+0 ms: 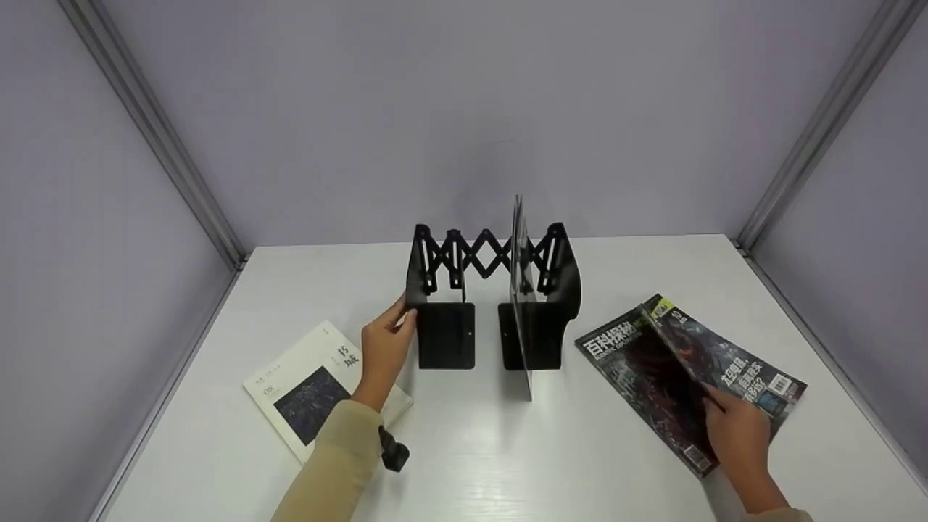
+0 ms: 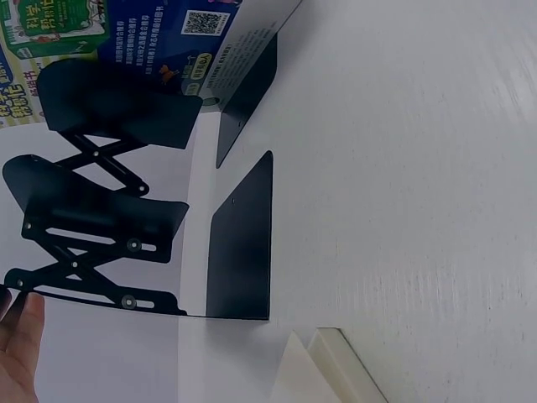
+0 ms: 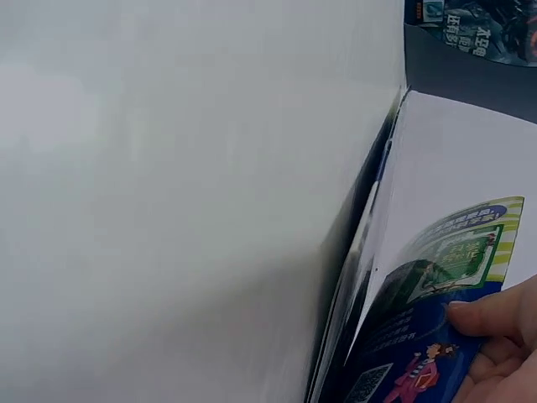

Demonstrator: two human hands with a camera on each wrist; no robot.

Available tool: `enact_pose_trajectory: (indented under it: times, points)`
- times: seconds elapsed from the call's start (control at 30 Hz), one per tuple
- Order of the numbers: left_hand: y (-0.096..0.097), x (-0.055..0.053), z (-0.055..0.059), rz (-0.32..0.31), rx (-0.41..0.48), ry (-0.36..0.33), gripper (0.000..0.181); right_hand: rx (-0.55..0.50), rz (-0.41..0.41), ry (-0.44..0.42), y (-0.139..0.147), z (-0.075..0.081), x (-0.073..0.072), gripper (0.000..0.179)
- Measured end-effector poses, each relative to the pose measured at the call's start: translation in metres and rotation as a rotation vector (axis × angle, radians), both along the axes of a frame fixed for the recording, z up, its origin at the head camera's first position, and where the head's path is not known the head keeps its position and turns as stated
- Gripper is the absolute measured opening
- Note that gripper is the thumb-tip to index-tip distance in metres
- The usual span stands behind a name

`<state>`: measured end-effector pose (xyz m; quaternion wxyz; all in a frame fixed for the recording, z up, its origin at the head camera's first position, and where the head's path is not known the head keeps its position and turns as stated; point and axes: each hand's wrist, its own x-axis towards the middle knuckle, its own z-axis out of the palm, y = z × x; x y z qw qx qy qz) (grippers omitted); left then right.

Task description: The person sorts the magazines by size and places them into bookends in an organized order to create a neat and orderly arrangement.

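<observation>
A black expandable bookend (image 1: 446,335) with crisscross bars stands at the back middle. My left hand (image 1: 388,348) holds its left upright; in the left wrist view, the fingers (image 2: 27,336) are at the end panel's edge. Thin magazines (image 1: 520,304) stand upright at the bookend's right side, showing a blue cover (image 2: 168,42). At the right, my right hand (image 1: 739,431) grips the lifted edge of a magazine (image 1: 631,370). The right wrist view shows its thumb on a bent blue cover (image 3: 436,344). Another dark magazine (image 1: 750,362) overlaps it in the head view.
A white book (image 1: 308,399) with a dark square picture lies at the left, partly behind the left forearm. A small black device (image 1: 394,451) sits at the left wrist. The white table (image 1: 471,464) is bounded by pale walls (image 1: 464,94) at the back and sides.
</observation>
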<state>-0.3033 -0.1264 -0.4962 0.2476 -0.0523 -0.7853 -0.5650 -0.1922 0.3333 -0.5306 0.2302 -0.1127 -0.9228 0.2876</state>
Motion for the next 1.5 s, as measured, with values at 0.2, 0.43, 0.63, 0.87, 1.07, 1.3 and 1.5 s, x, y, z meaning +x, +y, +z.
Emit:
enact_pose_trajectory:
  times: [0.2,0.43,0.63,0.87,1.07,1.3,1.5]
  points:
    - [0.000,0.000,-0.001,-0.005,-0.010,0.002,0.034,-0.055,-0.048,0.047,-0.006,0.002,0.007,0.022]
    - [-0.001,0.001,0.000,-0.009,-0.006,0.003,0.035,-0.065,-0.068,0.074,-0.014,0.004,0.014,0.021]
    - [-0.001,0.000,0.000,-0.007,-0.020,0.017,0.035,-0.087,-0.076,0.072,-0.020,0.005,0.020,0.022]
    - [-0.001,0.001,0.000,-0.014,-0.004,0.012,0.036,-0.160,-0.101,0.130,-0.030,0.011,0.028,0.022]
    - [0.000,0.002,0.001,-0.006,-0.001,0.000,0.036,-0.189,-0.111,0.222,-0.040,0.016,0.035,0.021]
    - [0.000,0.000,0.000,-0.002,-0.009,-0.003,0.035,-0.256,-0.123,0.274,-0.051,0.024,0.046,0.021]
    - [0.000,0.001,0.000,0.008,-0.010,-0.011,0.035,-0.320,-0.124,0.257,-0.058,0.029,0.051,0.023]
